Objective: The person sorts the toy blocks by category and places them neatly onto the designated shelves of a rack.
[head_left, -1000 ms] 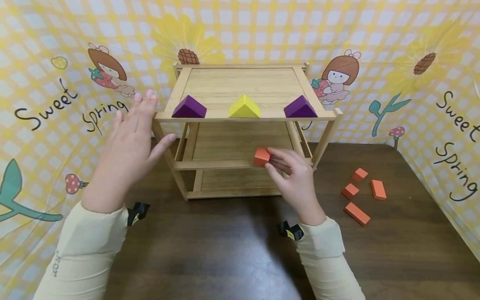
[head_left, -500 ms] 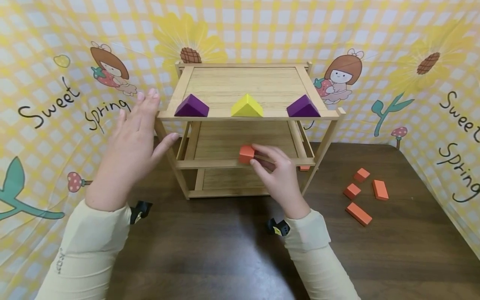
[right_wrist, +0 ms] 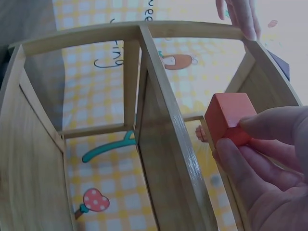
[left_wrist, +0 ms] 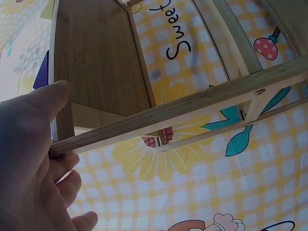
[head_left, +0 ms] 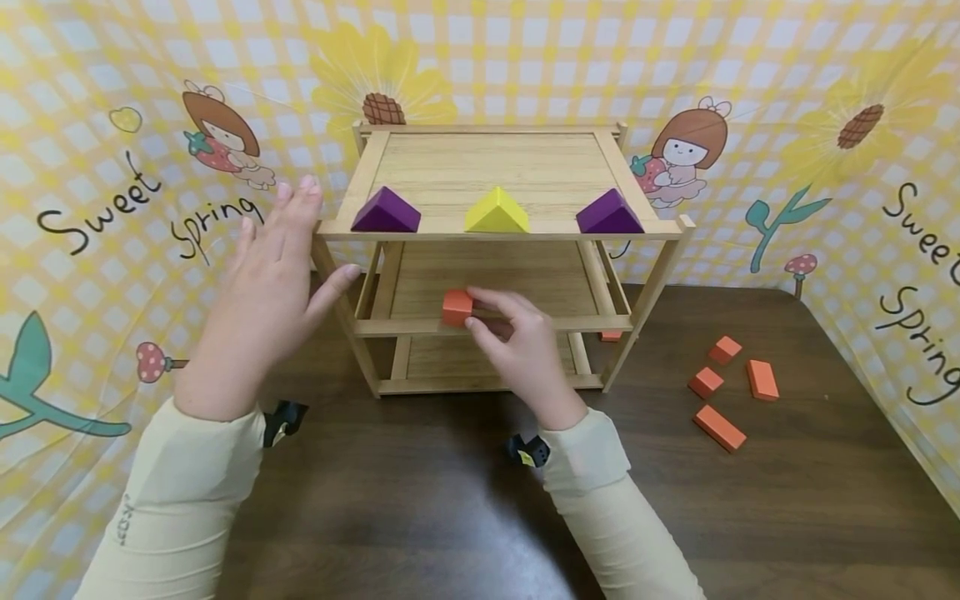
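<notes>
In the head view, my right hand (head_left: 525, 350) pinches a small orange block (head_left: 457, 308) between thumb and fingers. The block is in front of the middle tier of a wooden shelf (head_left: 491, 327), close to its front rail; whether it touches the wood I cannot tell. The right wrist view shows the orange block (right_wrist: 230, 118) at the fingertips, beside the upper opening. My left hand (head_left: 255, 308) lies against the shelf's front left corner with long, straight fingers; its thumb is on the front side. Two purple triangular blocks (head_left: 386, 211) and a yellow triangular block (head_left: 497, 210) line the top tier's front edge.
Several orange blocks (head_left: 720, 428) lie on the dark table (head_left: 420, 500) to the right of the shelf. Another orange block (head_left: 611, 336) is partly hidden behind the right front post. A yellow checked cloth (head_left: 510, 58) surrounds the back and sides.
My right hand has carried the orange block leftward along the front of the middle tier. The left hand has stayed at the shelf's corner. The view has shifted slightly.
</notes>
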A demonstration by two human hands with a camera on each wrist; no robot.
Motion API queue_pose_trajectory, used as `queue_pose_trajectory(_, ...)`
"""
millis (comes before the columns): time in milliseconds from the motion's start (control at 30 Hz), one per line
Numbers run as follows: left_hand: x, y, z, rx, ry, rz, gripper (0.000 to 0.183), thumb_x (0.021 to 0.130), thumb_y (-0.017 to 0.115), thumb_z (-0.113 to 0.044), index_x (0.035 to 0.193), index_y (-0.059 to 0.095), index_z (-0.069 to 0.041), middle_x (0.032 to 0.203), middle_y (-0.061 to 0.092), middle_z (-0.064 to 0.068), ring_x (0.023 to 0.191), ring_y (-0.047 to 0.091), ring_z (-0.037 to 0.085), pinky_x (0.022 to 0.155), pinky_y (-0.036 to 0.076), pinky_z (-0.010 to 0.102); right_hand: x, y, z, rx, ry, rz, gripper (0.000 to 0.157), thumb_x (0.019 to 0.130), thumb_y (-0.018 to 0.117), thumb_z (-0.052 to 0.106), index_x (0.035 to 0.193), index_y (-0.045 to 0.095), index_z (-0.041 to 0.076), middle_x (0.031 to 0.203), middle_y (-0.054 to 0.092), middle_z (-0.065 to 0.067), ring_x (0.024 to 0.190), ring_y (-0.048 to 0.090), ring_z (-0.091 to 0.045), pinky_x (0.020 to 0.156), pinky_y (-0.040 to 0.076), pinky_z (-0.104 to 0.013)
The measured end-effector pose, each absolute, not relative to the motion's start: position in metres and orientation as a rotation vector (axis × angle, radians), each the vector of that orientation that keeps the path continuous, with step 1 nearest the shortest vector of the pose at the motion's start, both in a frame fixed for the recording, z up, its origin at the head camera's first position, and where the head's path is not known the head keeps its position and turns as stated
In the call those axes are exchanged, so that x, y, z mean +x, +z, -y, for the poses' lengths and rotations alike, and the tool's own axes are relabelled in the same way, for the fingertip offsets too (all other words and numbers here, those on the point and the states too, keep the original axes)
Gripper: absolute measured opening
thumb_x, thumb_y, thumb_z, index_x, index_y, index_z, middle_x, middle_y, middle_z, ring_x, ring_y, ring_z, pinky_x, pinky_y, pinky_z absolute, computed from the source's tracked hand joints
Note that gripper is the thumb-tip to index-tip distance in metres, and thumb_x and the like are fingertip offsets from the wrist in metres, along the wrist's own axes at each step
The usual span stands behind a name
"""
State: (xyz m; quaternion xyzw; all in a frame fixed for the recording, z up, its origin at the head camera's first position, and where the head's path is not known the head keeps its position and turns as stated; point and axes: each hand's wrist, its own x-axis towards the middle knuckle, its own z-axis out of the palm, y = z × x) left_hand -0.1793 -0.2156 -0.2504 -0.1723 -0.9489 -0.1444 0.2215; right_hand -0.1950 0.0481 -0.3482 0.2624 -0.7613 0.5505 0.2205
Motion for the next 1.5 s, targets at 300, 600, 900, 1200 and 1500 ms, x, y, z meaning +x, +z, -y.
queue_pose_trajectory(300,-0.179,-0.250,0.216,-0.475,-0.394,2.621,0.084,0.103,0.059,-0.036,0.163,0.009,-0.008,0.169,0.010,0.009,0.156,0.004,0.027,0.123,0.000,0.057,-0.199,-0.347,-0.027,0.708,1.555,2.170,0.031,0.090,0.072,-0.004,0.120,0.069,-0.007,0.116,0.068,-0.022,0.105,0.070,-0.030,0.083,0.058,-0.024)
queue_pose_trajectory(600,-0.179,-0.252,0.215,-0.477,-0.386,2.600,0.084,0.102,0.061,-0.035,0.163,0.010,-0.007,0.169,0.011,0.009,0.155,0.007,0.029,0.122,0.002,0.059,-0.199,-0.341,-0.012,0.694,1.525,2.263,0.030,0.091,0.072,-0.002,0.121,0.069,-0.005,0.118,0.068,-0.021,0.108,0.070,-0.029,0.084,0.058,-0.023)
queue_pose_trajectory(900,-0.179,-0.253,0.216,-0.478,-0.396,2.591,0.084,0.102,0.061,-0.035,0.163,0.010,-0.008,0.169,0.011,0.008,0.155,0.007,0.028,0.123,0.002,0.058,-0.201,-0.336,0.002,0.730,1.424,2.343,0.029,0.093,0.071,0.001,0.122,0.069,-0.004,0.118,0.069,-0.019,0.109,0.068,-0.028,0.085,0.057,-0.022)
queue_pose_trajectory(1200,-0.180,-0.254,0.216,-0.481,-0.400,2.576,0.084,0.102,0.062,-0.034,0.163,0.011,-0.008,0.169,0.012,0.008,0.155,0.008,0.028,0.123,0.002,0.057,-0.203,-0.336,0.013,0.777,1.381,2.354,0.029,0.093,0.071,0.001,0.122,0.069,-0.004,0.118,0.070,-0.019,0.108,0.069,-0.026,0.084,0.056,-0.018)
queue_pose_trajectory(1500,-0.180,-0.254,0.215,-0.476,-0.400,2.568,0.084,0.101,0.063,-0.034,0.163,0.013,-0.007,0.169,0.013,0.008,0.155,0.010,0.029,0.123,0.003,0.057,-0.206,-0.339,0.019,0.773,1.362,2.389,0.029,0.093,0.070,0.001,0.122,0.069,-0.004,0.119,0.070,-0.018,0.108,0.069,-0.026,0.085,0.056,-0.020)
